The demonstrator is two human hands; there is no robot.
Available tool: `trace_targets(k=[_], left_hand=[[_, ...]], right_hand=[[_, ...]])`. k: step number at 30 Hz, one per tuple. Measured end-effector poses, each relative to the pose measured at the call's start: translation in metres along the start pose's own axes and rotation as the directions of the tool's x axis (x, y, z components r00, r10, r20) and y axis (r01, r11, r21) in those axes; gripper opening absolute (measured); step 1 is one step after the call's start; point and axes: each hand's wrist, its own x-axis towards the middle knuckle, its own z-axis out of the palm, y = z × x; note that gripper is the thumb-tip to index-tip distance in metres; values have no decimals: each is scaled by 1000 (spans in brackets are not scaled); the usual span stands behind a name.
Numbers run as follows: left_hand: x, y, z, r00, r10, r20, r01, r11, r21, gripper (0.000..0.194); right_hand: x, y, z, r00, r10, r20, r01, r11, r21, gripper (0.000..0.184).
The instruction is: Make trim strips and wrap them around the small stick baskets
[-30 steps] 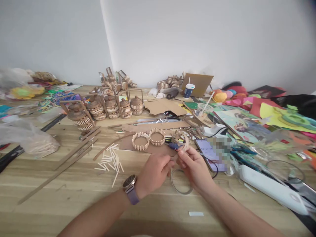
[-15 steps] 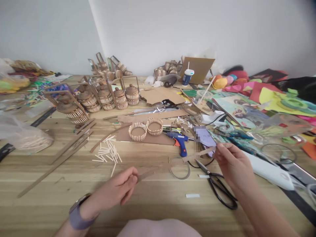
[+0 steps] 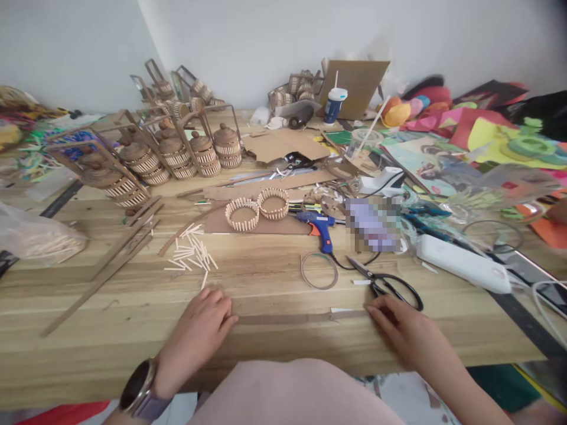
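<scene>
A long thin brown cardboard strip (image 3: 283, 319) stretches between my two hands, low over the front of the wooden table. My left hand (image 3: 199, 321) rests at its left end, thumb against the strip and the other fingers bent down near the table. At the other end, my right hand (image 3: 401, 327) pinches the strip between thumb and fingers, close to the handles of black scissors (image 3: 394, 286). Beyond the strip lie a thin brown ring (image 3: 319, 271), a blue glue gun (image 3: 319, 227) and two stick-walled rings (image 3: 242, 215). Small pale sticks (image 3: 192, 251) are scattered past my left hand.
Lidded baskets with tall handles (image 3: 204, 154) stand at the back left. Long brown strips (image 3: 106, 265) and a plastic bag of sticks (image 3: 39, 236) lie left. On the right are a white power strip (image 3: 463, 262), cables and coloured craft scraps. A lidded cup (image 3: 334, 106) stands behind.
Both hands have brought the strip down toward the table. My right hand has lowered, and the strip now lies nearly level and straight. The view has tipped downward.
</scene>
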Motion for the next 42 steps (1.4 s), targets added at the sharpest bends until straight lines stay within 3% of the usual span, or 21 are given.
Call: trace_targets(k=[7,14,18,20,23,26,31,42], left_hand=[[29,15,-4,991,40,-131,-19,987,161,29],[21,24,-4,999,-4,-36,8,993,120,21],[16,28,1,988,-16,-151,34,993,114,8],[16,31,3,986,16,-167,-1,996,90,6],[16,34,5,993,21,-120,-18,999,26,13],[17,35,5,1000,-5,-28,4,999,-49,20],[16,33,8,998,-4,69,11,994,-106,26],[16,33,8,999,14,32,-8,983,-184,31]], right_hand=[[28,-2,-12,998,-14,-66,1,982,-190,31],[26,17,-20,997,26,71,-8,968,-252,29],[18,6,-18,985,-147,-94,112,946,-303,26],[14,-9,-16,969,-234,-83,209,949,-235,25],[9,-31,-9,944,-311,108,319,945,-69,24],[8,-40,-1,925,-324,197,345,935,-86,22],[11,-37,2,909,-359,210,386,916,-107,22],[8,-23,4,885,-422,196,435,900,-30,27]])
